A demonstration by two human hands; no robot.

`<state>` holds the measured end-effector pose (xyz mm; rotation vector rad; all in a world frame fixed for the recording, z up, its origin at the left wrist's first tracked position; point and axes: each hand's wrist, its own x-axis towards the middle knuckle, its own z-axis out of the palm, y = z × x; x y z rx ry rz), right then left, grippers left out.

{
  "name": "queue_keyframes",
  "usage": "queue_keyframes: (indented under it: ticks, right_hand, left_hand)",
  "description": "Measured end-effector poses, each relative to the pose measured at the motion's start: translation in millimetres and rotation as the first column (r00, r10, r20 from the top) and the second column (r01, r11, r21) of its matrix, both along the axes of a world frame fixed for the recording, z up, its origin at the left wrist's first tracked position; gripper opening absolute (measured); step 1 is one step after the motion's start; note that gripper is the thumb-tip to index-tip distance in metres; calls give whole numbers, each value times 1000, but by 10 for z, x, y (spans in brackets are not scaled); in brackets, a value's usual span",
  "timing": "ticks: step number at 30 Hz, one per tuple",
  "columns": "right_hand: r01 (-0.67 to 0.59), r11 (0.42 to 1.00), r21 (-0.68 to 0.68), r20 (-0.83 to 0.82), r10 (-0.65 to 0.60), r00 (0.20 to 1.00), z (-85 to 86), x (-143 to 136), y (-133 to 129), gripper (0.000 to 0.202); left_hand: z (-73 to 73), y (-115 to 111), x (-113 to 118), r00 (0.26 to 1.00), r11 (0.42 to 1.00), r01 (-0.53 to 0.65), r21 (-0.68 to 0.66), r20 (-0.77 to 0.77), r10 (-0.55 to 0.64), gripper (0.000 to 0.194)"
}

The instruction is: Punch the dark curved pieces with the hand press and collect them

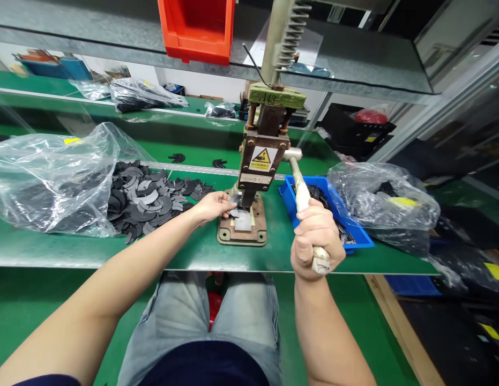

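Note:
My right hand (318,236) is wrapped round the pale, tape-covered lever (299,185) of a hand press (260,155). The lever slants down toward me from the press's right side. At the press's foot, my left hand (214,207) pinches a dark grey curved flat piece (233,210), holding it under the ram beside a small metal plate (243,221) on the base. Left of that hand lies a heap of similar curved pieces (148,198), spilling from a clear plastic bag (56,185).
A blue bin (356,233) of small dark parts stands right of the press, with another clear bag (386,198) beside it. An orange-red bin (196,32) overhangs the shelf above. Two loose dark pieces lie behind the press on the green table (185,254).

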<state>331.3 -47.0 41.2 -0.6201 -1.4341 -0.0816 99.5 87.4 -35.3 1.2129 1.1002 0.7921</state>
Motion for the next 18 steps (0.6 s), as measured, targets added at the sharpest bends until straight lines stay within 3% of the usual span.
queue_keyframes:
  ticks: [8,18]
  right_hand:
    - [16,1000,12,-31,-16,999,-6,-34,22,26]
    - [28,1000,13,-33,-27,999,3,-48,11,28]
  left_hand:
    - [18,90,109,987,996,80,-36,-135,-84,37]
    - [186,153,281,947,991,99,-93,-297,-123,29]
